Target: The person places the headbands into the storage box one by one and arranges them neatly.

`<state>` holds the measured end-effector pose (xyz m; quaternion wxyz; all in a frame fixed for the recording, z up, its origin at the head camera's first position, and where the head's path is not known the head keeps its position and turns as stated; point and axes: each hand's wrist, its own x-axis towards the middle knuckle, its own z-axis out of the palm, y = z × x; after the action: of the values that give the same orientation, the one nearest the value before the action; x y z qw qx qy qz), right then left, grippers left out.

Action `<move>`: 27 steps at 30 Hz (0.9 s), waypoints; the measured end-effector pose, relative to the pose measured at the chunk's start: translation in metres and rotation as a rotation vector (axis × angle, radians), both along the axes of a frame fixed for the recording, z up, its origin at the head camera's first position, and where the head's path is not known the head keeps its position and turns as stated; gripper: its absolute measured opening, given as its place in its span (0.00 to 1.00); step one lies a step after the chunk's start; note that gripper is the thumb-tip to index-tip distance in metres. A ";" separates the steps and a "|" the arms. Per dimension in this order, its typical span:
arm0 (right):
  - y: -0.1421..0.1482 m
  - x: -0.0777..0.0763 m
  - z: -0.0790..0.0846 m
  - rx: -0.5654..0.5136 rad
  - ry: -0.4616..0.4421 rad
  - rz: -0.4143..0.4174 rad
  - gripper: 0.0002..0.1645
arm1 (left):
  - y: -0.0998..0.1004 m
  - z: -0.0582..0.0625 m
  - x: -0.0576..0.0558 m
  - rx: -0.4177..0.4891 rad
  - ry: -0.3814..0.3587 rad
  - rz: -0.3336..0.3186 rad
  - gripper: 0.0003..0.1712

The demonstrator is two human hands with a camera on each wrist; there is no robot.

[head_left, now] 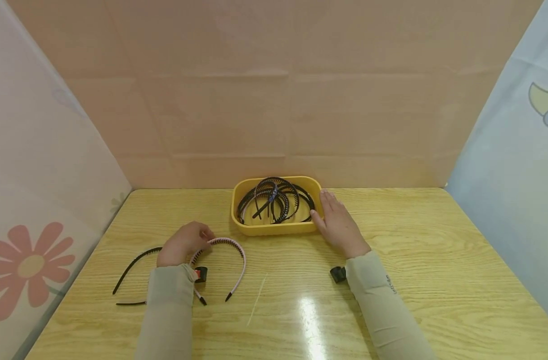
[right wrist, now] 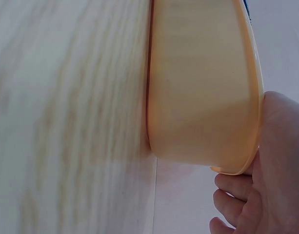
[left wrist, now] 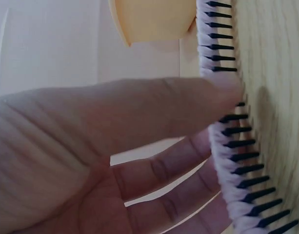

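My left hand (head_left: 184, 245) is at the left of the table, pinching a pale pink headband (head_left: 243, 260) near the top of its arch. In the left wrist view the thumb lies over the black teeth lining the headband's inner side. A yellow plastic box (head_left: 274, 230) stands at the back middle, holding several dark headbands (head_left: 280, 200), one with a bluish decorated part. My right hand (head_left: 341, 227) holds the box's right end, thumb over the rim and fingers along the outside. In the right wrist view its fingers (right wrist: 232, 204) bend beside the rim.
Left of my left forearm lies a black headband (head_left: 134, 267), partly hidden by the hand and sleeve. A thin dark tip (head_left: 130, 303) lies just below it. The wood-grain table (head_left: 436, 280) meets a brownish backdrop (head_left: 368, 125) behind the box, with patterned sheets at both sides.
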<state>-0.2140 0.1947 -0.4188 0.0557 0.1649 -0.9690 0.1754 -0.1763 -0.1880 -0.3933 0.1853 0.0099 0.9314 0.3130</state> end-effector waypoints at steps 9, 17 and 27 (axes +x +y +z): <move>0.000 0.001 0.001 -0.011 -0.001 0.001 0.43 | 0.001 -0.001 0.001 0.007 0.001 0.010 0.12; 0.000 0.001 0.002 -0.015 -0.016 0.000 0.43 | 0.000 0.001 0.000 0.010 0.031 -0.005 0.11; 0.000 0.001 0.002 -0.015 -0.011 0.000 0.43 | -0.003 0.008 0.000 0.054 0.107 -0.060 0.10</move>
<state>-0.2131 0.1951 -0.4171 0.0516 0.1635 -0.9680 0.1834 -0.1762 -0.1909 -0.3857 0.1442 0.0593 0.9305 0.3315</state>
